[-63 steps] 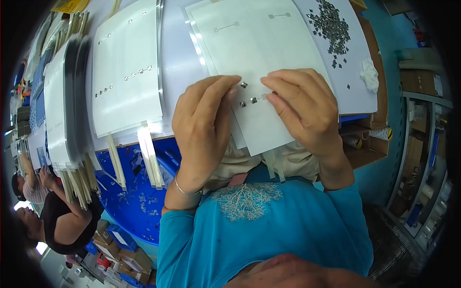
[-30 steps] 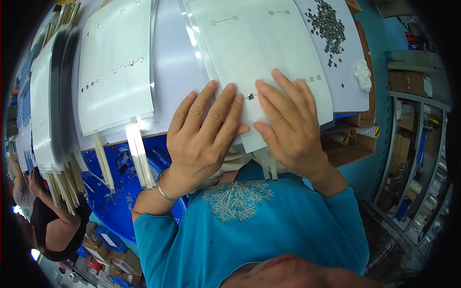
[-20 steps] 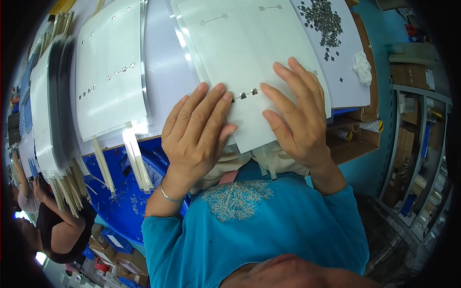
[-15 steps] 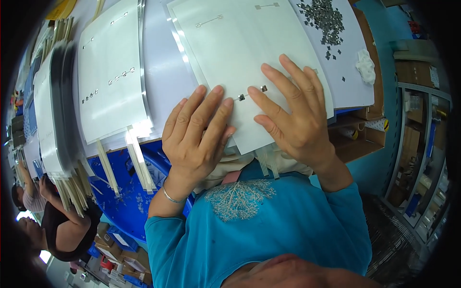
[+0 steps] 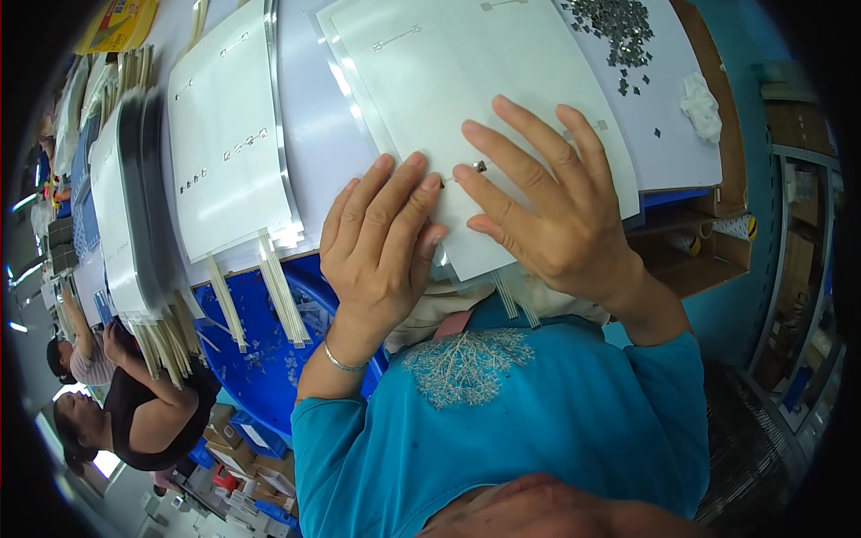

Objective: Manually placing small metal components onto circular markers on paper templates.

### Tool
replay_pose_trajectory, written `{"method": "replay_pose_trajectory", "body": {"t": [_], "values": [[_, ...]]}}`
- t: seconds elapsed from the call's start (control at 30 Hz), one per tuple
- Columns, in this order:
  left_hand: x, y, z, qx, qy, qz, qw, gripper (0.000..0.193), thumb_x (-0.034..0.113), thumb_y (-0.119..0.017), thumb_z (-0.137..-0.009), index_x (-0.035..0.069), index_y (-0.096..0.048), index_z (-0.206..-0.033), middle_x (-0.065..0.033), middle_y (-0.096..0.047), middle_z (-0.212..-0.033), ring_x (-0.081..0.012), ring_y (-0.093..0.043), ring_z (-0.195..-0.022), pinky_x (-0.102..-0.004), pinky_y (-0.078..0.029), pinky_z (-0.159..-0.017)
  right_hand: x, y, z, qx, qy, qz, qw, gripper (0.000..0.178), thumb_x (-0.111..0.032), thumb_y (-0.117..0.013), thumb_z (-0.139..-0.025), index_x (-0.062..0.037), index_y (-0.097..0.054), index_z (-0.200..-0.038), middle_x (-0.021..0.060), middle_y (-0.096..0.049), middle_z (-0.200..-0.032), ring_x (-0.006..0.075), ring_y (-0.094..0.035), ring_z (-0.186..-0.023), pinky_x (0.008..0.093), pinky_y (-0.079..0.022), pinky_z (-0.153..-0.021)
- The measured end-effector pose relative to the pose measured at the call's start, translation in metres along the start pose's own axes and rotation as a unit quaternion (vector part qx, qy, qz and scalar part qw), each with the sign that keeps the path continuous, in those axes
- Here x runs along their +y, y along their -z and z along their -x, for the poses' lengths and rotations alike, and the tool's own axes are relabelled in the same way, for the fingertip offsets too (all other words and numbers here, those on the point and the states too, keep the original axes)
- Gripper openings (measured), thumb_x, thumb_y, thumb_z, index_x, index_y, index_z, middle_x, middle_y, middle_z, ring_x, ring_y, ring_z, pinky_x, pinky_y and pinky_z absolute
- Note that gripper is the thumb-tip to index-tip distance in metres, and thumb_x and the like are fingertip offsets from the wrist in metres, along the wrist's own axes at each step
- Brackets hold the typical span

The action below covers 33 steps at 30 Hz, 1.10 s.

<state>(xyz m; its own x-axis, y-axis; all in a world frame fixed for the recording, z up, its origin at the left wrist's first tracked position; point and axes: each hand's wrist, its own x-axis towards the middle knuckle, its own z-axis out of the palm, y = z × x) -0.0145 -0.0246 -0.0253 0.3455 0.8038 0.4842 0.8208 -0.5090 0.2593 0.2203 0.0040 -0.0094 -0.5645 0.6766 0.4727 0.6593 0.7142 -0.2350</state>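
Note:
A large white sheet [image 5: 484,90] lies on the table before me, a clear film edge showing along its left. My left hand [image 5: 381,242] rests on its near part with the fingers stretched out side by side. The left index fingertip mostly covers a small dark square piece. My right hand [image 5: 552,215] is spread over the sheet's near right, its index fingertip on or just above the surface. A second small dark, shiny square piece [image 5: 480,167] shows beside that fingertip. Flat pale strips [image 5: 506,296] hang from the sheet's near edge.
Loose dark square pieces [image 5: 619,31] are heaped at the far right, near a crumpled white cloth [image 5: 701,108]. On the left lie another white sheet [image 5: 229,143] and a stack of sheets [image 5: 117,206] with hanging strips. A blue tub [image 5: 247,368] stands below; two people work at far left.
The view has shifted, so the left-hand stack appears further right. My left index fingertip has come over one dark piece. My right-hand fingers are spread wider and sit slightly further left.

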Motion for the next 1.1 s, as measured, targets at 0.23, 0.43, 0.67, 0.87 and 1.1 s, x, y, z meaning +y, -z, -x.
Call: {"method": "replay_pose_trajectory", "body": {"t": [0.23, 0.43, 0.67, 0.87, 1.1], "values": [[0.001, 0.0, -0.001, -0.002, 0.016, 0.008, 1.0, 0.036, 0.029, -0.074, -0.103, 0.011, -0.079, -0.133, -0.0074, -0.076, -0.142, -0.03, -0.068, -0.137, -0.0454, -0.051, -0.115, -0.006, 0.003, 0.004, 0.017, -0.056, -0.085, 0.995, 0.042, -0.029, -0.086, -0.088, -0.008, -0.081, -0.124, 0.0171, -0.06, -0.159, 0.04, -0.052, -0.152, 0.0658, -0.04, -0.119], [0.003, -0.001, -0.001, -0.001, 0.023, 0.002, 1.0, 0.039, 0.03, -0.073, -0.103, 0.011, -0.077, -0.137, -0.0072, -0.075, -0.143, -0.0289, -0.067, -0.138, -0.0456, -0.05, -0.116, -0.003, 0.002, -0.001, 0.011, -0.02, -0.065, 0.998, 0.037, -0.023, -0.085, -0.091, -0.0066, -0.081, -0.124, 0.0189, -0.062, -0.156, 0.0412, -0.054, -0.15, 0.0663, -0.041, -0.118], [0.013, 0.005, -0.014, -0.039, 0.04, 0.021, 0.998, 0.052, 0.049, -0.073, -0.1, 0.016, -0.076, -0.141, -0.0084, -0.07, -0.142, -0.0343, -0.063, -0.134, -0.0503, -0.047, -0.115, 0.011, 0.012, 0.012, 0.101, -0.11, -0.109, 0.983, 0.032, -0.009, -0.083, -0.092, -0.0009, -0.079, -0.123, 0.0196, -0.069, -0.143, 0.0387, -0.065, -0.131, 0.0496, -0.054, -0.108], [0.022, -0.002, -0.04, -0.088, -0.03, 0.003, 0.996, 0.058, 0.06, -0.069, -0.097, 0.027, -0.074, -0.146, -0.0096, -0.065, -0.144, -0.0356, -0.06, -0.133, -0.055, -0.042, -0.118, 0.014, 0.006, 0.013, 0.101, -0.128, -0.046, 0.986, 0.035, -0.006, -0.084, -0.09, 0.0003, -0.078, -0.125, 0.0171, -0.071, -0.137, 0.0342, -0.069, -0.118, 0.044, -0.057, -0.099], [0.006, 0.011, -0.028, -0.125, -0.025, 0.02, 0.992, 0.057, 0.06, -0.061, -0.102, 0.022, -0.077, -0.142, -0.0125, -0.067, -0.151, -0.0359, -0.062, -0.142, -0.0553, -0.042, -0.122, 0.012, 0.005, 0.012, 0.097, -0.127, -0.048, 0.986, 0.035, -0.007, -0.085, -0.089, -0.0005, -0.079, -0.122, 0.016, -0.071, -0.135, 0.0336, -0.069, -0.115, 0.0433, -0.057, -0.095]]}}
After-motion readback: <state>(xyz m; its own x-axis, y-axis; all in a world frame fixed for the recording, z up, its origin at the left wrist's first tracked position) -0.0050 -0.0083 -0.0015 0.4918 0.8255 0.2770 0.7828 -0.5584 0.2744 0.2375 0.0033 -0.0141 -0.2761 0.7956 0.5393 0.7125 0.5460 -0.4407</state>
